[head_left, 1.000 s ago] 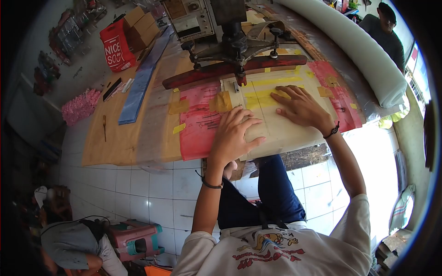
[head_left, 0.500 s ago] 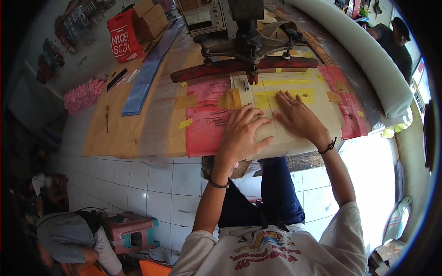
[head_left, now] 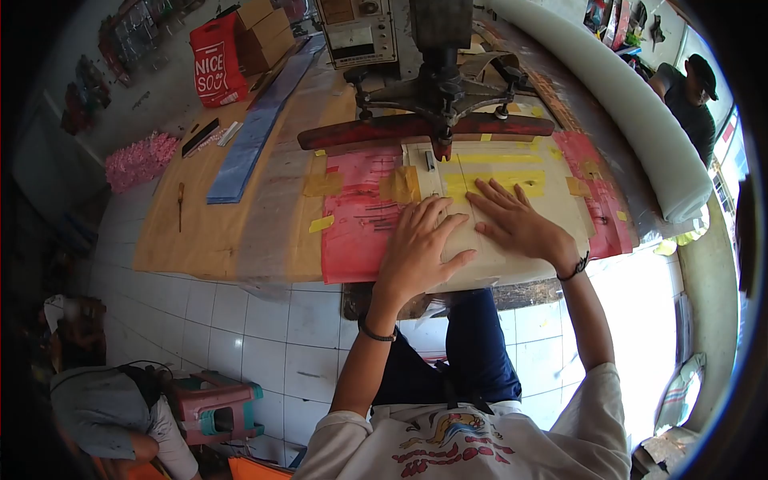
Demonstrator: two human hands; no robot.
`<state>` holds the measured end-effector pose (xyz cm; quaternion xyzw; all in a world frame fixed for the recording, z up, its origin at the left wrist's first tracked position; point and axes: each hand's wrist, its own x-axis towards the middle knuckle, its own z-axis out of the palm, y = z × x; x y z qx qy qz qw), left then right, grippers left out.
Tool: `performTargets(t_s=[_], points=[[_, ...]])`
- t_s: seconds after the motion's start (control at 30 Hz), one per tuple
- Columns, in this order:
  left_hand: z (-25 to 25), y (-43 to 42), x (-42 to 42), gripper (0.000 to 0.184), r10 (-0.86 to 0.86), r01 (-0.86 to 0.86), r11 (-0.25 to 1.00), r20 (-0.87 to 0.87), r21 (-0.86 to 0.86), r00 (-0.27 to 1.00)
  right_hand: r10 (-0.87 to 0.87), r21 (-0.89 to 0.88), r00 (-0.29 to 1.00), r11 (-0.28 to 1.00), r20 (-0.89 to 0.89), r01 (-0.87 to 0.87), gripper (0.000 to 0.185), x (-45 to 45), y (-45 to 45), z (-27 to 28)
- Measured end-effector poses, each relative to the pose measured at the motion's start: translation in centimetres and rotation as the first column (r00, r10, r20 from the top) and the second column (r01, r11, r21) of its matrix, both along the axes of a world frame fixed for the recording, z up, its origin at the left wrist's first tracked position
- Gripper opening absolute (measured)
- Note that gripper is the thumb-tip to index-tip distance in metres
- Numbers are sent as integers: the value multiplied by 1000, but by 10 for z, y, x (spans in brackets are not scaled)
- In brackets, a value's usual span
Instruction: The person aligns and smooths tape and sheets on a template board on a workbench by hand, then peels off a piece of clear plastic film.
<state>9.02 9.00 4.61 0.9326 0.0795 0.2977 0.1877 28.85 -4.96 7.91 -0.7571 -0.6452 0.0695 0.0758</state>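
My left hand [head_left: 422, 246] lies on the near part of a beige sheet [head_left: 512, 268], fingers spread, beside the red sheet [head_left: 352, 248] with brown tape. Flat on the same beige sheet, my right hand [head_left: 516, 220] has its fingers apart, the tips by the yellow tape strips [head_left: 524, 182]. Neither hand holds anything. Just beyond my left fingertips is a small metal piece [head_left: 430, 162]. Above the sheet's far side hangs a machine head with a long red bar [head_left: 360, 130]. A second red sheet [head_left: 600, 208] lies to the right.
Blue strips [head_left: 240, 172] and a screwdriver [head_left: 181, 208] lie on the left of the table. A red bag [head_left: 216, 68] and cartons stand behind. A white roll [head_left: 632, 120] runs along the right. One person [head_left: 692, 108] is at the back right, another [head_left: 108, 412] at lower left beside stools [head_left: 212, 408].
My right hand has slid left and nearer on the beige sheet, closer to my left hand. My left hand stays in about the same place. The view has shifted slightly.
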Motion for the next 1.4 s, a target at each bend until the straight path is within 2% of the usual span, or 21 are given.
performTargets(t_s=[0.23,0.43,0.53,0.63,0.73,0.93,1.3,1.4], points=[[-2,0,1,55,17,-17,1000,-15,17,1000,33,-114,999,993,-27,-36,64,25,33,8],[-2,0,2,58,11,-11,998,-6,56,1000,36,-51,997,998,-62,-40,61,31,30,8],[-2,2,2,58,14,-13,998,-17,59,1000,-19,-20,988,1000,-154,16,57,36,33,12],[-1,0,3,58,9,-8,998,-26,62,1000,-99,31,992,994,-79,101,53,25,50,16],[-1,0,5,55,30,-29,999,-20,46,999,15,102,998,995,63,-21,51,25,70,-7],[-6,-1,5,49,58,-58,998,-1,12,998,11,80,998,997,60,-16,51,31,86,-12],[-8,-1,4,45,70,-70,998,37,-3,997,-18,-105,990,994,142,33,54,36,108,5],[-8,-1,4,43,60,-60,998,47,-9,997,-16,-23,991,1000,134,20,52,48,112,-13]])
